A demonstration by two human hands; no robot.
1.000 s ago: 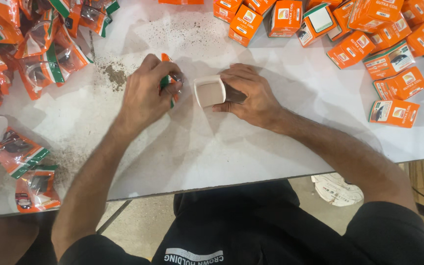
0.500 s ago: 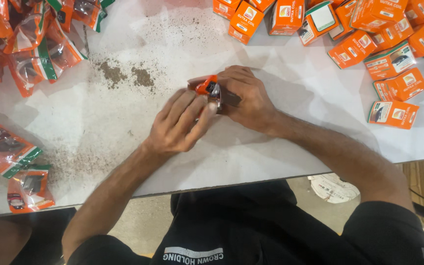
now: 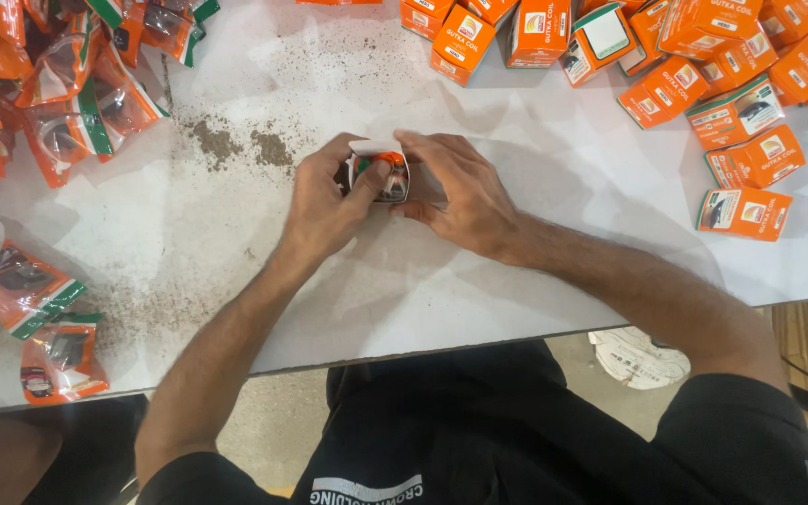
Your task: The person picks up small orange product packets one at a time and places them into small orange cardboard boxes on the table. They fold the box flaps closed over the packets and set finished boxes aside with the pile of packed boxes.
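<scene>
White worktop [image 3: 516,281], near edge runs along the bottom, right edge cut off by the frame. Middle strip from the near edge up to the hands is bare, so there's room there; both flanks are crowded.

Left edge: heap of orange-and-green plastic pouches [image 3: 58,103] in the far-left corner, a few more pouches [image 3: 35,299] lower down by the near-left corner. Just right of the heap, patches of dark gritty dust [image 3: 236,145] on the surface, close to the left hand.

Centre: left hand [image 3: 324,201] closed around a small white open carton [image 3: 381,173], thumb pressed into its mouth on an orange-green pouch [image 3: 387,168] sitting partly inside. Right hand [image 3: 465,192] grips the same carton from the other side, fingers curled over its top flap, thumb underneath. Carton sits mid-worktop, low over the surface; can't tell if it touches.

Right: loose spread of closed orange cartons [image 3: 741,103] along the far edge and into the far-right corner, one single orange carton [image 3: 743,213] nearest the right forearm, well apart from the hands.
</scene>
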